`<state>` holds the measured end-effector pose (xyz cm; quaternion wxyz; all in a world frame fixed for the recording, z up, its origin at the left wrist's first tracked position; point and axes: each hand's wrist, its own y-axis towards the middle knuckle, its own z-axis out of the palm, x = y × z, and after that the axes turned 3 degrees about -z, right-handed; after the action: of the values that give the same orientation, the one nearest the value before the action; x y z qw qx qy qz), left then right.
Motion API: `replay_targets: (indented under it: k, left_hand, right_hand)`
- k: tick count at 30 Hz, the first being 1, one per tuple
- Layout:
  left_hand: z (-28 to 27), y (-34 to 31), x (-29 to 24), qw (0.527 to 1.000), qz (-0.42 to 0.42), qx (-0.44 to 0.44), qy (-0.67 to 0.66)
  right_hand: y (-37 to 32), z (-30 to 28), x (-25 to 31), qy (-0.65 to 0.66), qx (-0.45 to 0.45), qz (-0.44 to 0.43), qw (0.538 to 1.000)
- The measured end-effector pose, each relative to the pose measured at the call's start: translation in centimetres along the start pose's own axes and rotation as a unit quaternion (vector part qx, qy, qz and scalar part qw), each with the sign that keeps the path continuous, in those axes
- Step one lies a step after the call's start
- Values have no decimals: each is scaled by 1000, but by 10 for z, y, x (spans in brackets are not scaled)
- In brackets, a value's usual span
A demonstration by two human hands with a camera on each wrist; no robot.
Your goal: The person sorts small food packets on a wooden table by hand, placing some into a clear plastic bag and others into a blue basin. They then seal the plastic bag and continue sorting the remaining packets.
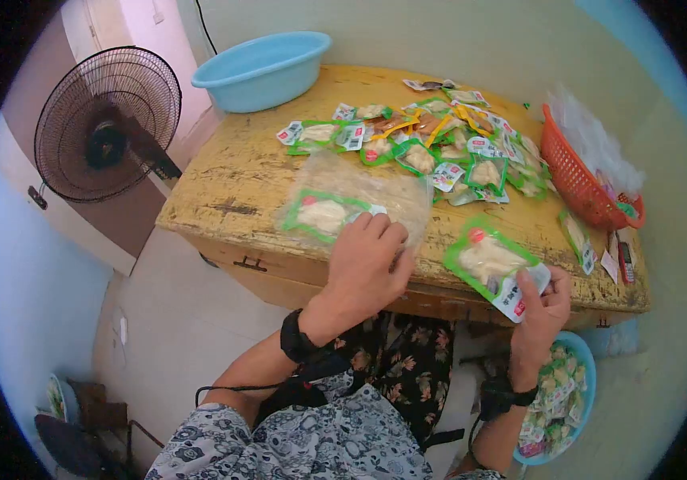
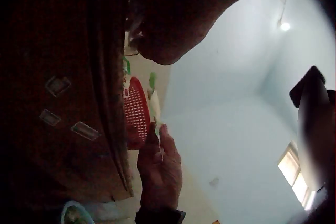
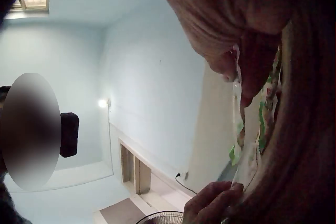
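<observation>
The right hand (image 1: 543, 308) pinches a flat, green-edged, clear plastic packet with pale contents (image 1: 487, 258) between thumb and fingers at its white label end. The packet is located at the front edge of the worn yellow wooden table (image 1: 235, 172), on the right-hand side. Gripping the label end leaves the contents end free and directed toward the left hand (image 1: 367, 264); this grip probably avoids squeezing the contents.

The left hand has its fingers bent and pinches the near right part of a large clear plastic bag (image 1: 395, 192). In the right wrist view, film rises from its fingertips; the grip presumably keeps the film raised and steady. A second green-edged packet (image 1: 321, 214) shows through the film; whether it lies inside or beneath the bag cannot be told.

The heap of green-edged and orange-edged packets (image 1: 417, 158) occupies the table behind the bag, apparently to keep stock within reach while leaving the front strip as working space. The red perforated plastic basket (image 1: 571, 176) stands at the right side and contains crumpled clear plastic film (image 1: 591, 140), likely sited for the right hand. The round light-blue plastic basin (image 1: 259, 76) stands at the far left corner, outside the working strip.
</observation>
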<state>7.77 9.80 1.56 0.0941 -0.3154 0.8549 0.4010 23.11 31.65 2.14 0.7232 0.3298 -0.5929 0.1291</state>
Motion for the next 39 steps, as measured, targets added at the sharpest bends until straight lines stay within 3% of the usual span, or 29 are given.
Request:
replay_targets:
  k: [7,13,15,21,24,30,33,37,39]
  left_hand:
    - [-12,-4,-11,994,-12,-40,-96]
    - [-20,-1,-6,990,-4,-107,-89]
    - [-21,-2,-7,990,7,-102,-96]
    - [-21,-3,-19,988,84,-96,-88]
    - [-17,-3,-25,987,99,-94,-89]
    - [-14,-3,-32,981,116,-98,-121]
    - [-10,-3,-32,974,133,-103,-153]
    - [-5,-3,-27,967,160,-84,-181]
    - [-10,0,-20,972,165,-77,-150]
  right_hand:
    - [-1,38,-4,37,32,14,999]
    - [1,42,-4,-10,24,-15,1000]
    - [0,44,-4,26,23,-6,999]
    - [0,64,1,-25,38,10,999]
    - [4,81,-6,32,50,23,998]
    - [0,111,0,116,172,73,976]
    - [5,115,9,-25,248,9,968]
    - [31,121,-23,-252,286,-292,877]
    - [33,123,-38,-267,286,-290,873]
